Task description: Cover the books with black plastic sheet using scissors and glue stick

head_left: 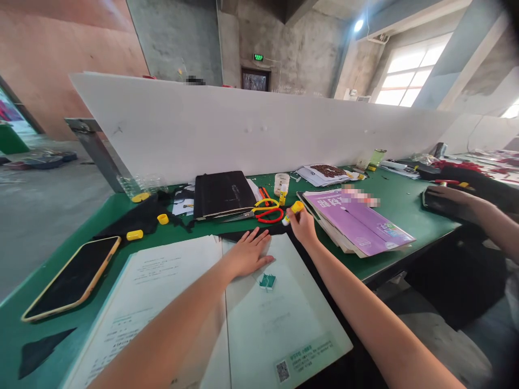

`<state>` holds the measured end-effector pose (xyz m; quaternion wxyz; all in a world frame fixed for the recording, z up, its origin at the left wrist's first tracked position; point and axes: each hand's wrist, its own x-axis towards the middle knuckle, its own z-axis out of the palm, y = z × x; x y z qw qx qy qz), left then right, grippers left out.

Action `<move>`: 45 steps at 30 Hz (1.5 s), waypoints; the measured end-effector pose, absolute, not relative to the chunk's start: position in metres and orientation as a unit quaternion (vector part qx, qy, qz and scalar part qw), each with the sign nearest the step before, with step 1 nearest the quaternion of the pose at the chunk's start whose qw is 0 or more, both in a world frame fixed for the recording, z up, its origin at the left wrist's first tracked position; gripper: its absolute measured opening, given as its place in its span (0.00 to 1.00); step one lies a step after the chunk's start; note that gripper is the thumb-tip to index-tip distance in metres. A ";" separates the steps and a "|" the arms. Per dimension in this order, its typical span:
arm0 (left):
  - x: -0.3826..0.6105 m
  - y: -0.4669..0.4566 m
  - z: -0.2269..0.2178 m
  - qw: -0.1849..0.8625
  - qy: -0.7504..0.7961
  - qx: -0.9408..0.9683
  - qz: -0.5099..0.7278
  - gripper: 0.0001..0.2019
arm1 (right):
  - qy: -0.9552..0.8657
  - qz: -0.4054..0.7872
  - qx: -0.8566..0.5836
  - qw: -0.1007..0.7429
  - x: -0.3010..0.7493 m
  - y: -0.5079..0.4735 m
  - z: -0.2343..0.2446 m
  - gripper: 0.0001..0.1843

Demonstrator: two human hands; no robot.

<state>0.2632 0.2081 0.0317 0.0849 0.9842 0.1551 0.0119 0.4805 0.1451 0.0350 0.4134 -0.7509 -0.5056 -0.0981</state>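
Note:
An open book (284, 319) with pale pages lies before me, its right page marked by a small green print. My left hand (249, 254) rests flat near the top of that page, fingers spread. Just past the page's upper edge, my right hand (304, 228) grips a glue stick (297, 207) with a white body and a yellow end. Black cloth (316, 270) shows along the book's right and top edges. Scissors (271, 216) with red and yellow handles lie beside the glue stick. Another yellow glue stick (283, 194) stands behind them.
A phone (73, 278) and yellow caps (135, 235) lie left. Behind is a black notebook (223, 194); a purple book (360, 221) tops a stack at right. A white partition (243, 129) closes the back. Another person's hand (450, 193) touches a dark object.

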 end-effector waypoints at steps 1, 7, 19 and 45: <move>0.263 0.208 0.032 0.084 0.157 0.984 0.012 0.37 | -0.523 -0.084 -0.757 0.382 0.480 0.147 0.034 0.16; 0.263 0.206 0.034 0.082 0.159 0.984 0.014 0.37 | -0.529 -0.096 -0.785 0.307 0.480 0.154 0.029 0.11; 0.263 0.210 0.028 0.087 0.151 0.984 0.021 0.37 | -0.491 -0.211 -0.703 0.469 0.484 0.138 0.041 0.14; 0.262 0.206 0.035 0.090 0.162 0.983 0.008 0.38 | -0.526 -0.240 -0.676 0.457 0.509 0.147 0.037 0.28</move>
